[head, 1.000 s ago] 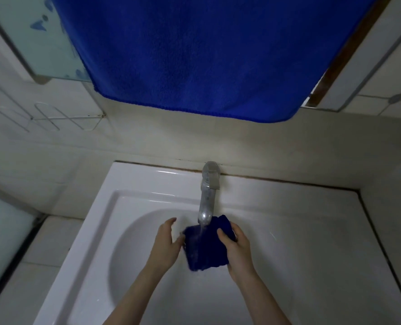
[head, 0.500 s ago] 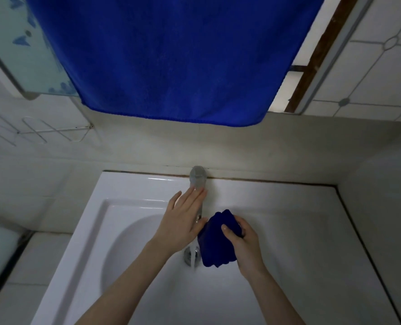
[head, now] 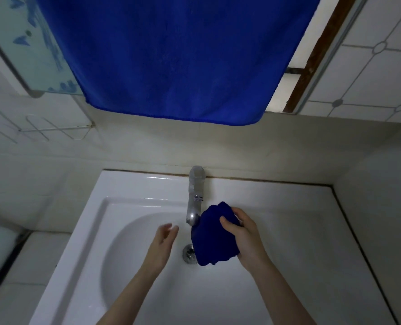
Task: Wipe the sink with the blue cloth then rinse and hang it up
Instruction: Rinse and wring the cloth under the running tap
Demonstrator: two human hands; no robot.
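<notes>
I see a big blue towel [head: 171, 57] hanging above the white sink [head: 133, 186]. Over the basin, just right of the chrome faucet [head: 194, 198], the right hand [head: 247, 242] grips the bunched blue cloth [head: 212, 242], fingers curled round it. The left hand [head: 162, 245] hovers nearby, fingers loosely apart, holding nothing.

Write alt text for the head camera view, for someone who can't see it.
The right hand holds a bunched blue cloth beside the tap over a white sink; the left hand hovers open nearby. A big blue towel hangs above.
</notes>
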